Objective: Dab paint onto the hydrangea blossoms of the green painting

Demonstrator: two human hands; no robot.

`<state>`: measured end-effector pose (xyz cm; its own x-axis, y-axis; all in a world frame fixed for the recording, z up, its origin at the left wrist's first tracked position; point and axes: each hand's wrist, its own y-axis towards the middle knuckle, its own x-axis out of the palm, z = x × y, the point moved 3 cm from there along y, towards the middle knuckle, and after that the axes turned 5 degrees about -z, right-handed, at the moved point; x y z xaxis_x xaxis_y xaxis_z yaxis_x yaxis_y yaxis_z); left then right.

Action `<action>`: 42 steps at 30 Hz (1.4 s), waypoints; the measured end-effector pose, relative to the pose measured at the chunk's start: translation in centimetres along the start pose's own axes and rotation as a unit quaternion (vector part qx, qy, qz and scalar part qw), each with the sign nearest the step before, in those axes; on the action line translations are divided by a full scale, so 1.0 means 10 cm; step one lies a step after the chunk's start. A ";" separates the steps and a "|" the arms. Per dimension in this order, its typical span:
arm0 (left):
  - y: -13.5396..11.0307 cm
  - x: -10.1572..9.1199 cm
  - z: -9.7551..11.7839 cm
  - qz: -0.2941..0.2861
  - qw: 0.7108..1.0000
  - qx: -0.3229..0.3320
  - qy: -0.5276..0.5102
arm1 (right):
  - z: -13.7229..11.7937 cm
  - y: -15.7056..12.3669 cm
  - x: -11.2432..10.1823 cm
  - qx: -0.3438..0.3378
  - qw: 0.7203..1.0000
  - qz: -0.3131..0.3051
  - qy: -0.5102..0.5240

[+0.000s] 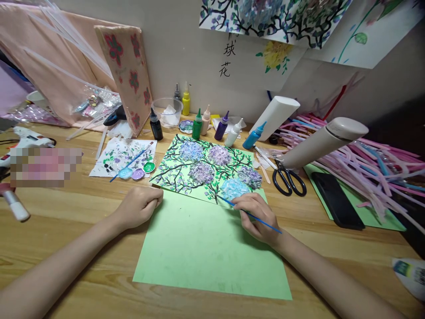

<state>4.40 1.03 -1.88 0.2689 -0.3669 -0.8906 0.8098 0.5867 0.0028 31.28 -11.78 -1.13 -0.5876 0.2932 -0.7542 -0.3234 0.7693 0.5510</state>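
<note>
My right hand [256, 217] grips a thin blue paintbrush [265, 223], its tip at the lower edge of a flower painting [201, 173]. Puffy blue and purple blooms, black branches and green leaves cover that sheet. Beneath and in front of it lies plain light green paper [212, 248]. My left hand [141, 205] rests curled at the painting's lower left corner; whatever its fingers hold, if anything, is hidden. Left of the painting, a second blue brush [128, 167] lies across a paint-smeared paper [113, 155], by small caps of blue, purple and green paint [149, 167].
Several paint bottles [197, 125] stand behind the painting, near a clear plastic cup [167, 110]. To the right are black-handled scissors [288, 179], a tumbler [327, 141], a phone [338, 200] and piled pink pipe cleaners [381, 173]. A glue gun [31, 137] lies far left.
</note>
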 end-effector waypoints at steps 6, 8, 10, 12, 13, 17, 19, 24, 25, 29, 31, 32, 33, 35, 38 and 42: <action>0.00 0.00 0.00 0.008 1.000 0.006 0.000 | -0.02 0.03 0.00 -0.003 1.000 -0.004 -0.002; 0.00 0.00 0.00 0.010 1.000 0.007 -0.001 | -0.03 0.04 0.01 -0.011 1.000 -0.009 -0.004; 0.00 0.00 0.00 0.011 1.000 0.009 -0.002 | -0.03 0.03 0.01 -0.020 1.000 -0.005 -0.009; -0.01 0.00 0.00 0.013 1.000 0.007 -0.004 | -0.03 0.02 0.01 -0.022 1.000 -0.004 -0.012; -0.01 0.00 -0.01 0.015 1.000 0.006 -0.004 | -0.03 0.01 0.02 -0.022 1.000 -0.006 -0.012; -0.01 0.01 0.00 0.031 0.999 0.013 -0.001 | -0.07 0.00 -0.02 -0.023 1.000 0.017 -0.005; -0.01 0.02 0.00 0.035 0.999 0.019 0.003 | -0.14 0.06 -0.06 -0.031 0.999 0.033 0.000; -0.02 0.06 0.04 0.019 0.998 0.041 0.041 | -0.38 0.56 0.01 -0.025 0.997 0.008 0.066; -0.03 0.07 0.05 0.015 0.998 0.042 0.054 | -0.42 0.71 0.06 -0.015 0.996 -0.007 0.086; -0.04 0.07 0.06 -0.010 0.996 0.035 0.077 | -0.58 1.30 0.38 0.000 0.987 -0.070 0.145; -0.05 0.07 0.06 -0.012 0.996 0.030 0.086 | -0.62 1.54 0.58 -0.002 0.982 -0.111 0.150; -0.05 0.07 0.06 -0.010 0.995 0.029 0.090 | -0.63 1.63 0.67 -0.001 0.980 -0.130 0.150; -0.05 0.06 0.06 -0.010 0.995 0.030 0.091 | -0.63 1.71 0.76 0.003 0.978 -0.147 0.151; -0.05 0.06 0.06 -0.009 0.995 0.035 0.092 | -0.61 1.80 0.89 0.011 0.972 -0.175 0.155; -0.05 0.06 0.06 -0.009 0.995 0.039 0.090 | -0.58 1.83 0.98 0.018 0.968 -0.196 0.154; -0.05 0.06 0.07 -0.010 0.996 0.041 0.079 | -0.55 1.77 0.96 0.029 0.972 -0.183 0.144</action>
<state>4.50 0.01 -2.15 0.1719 -0.2549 -0.9516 0.8557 0.5172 0.0161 15.88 1.55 3.34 -0.6272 -0.1710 -0.7598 -0.5119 0.8258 0.2367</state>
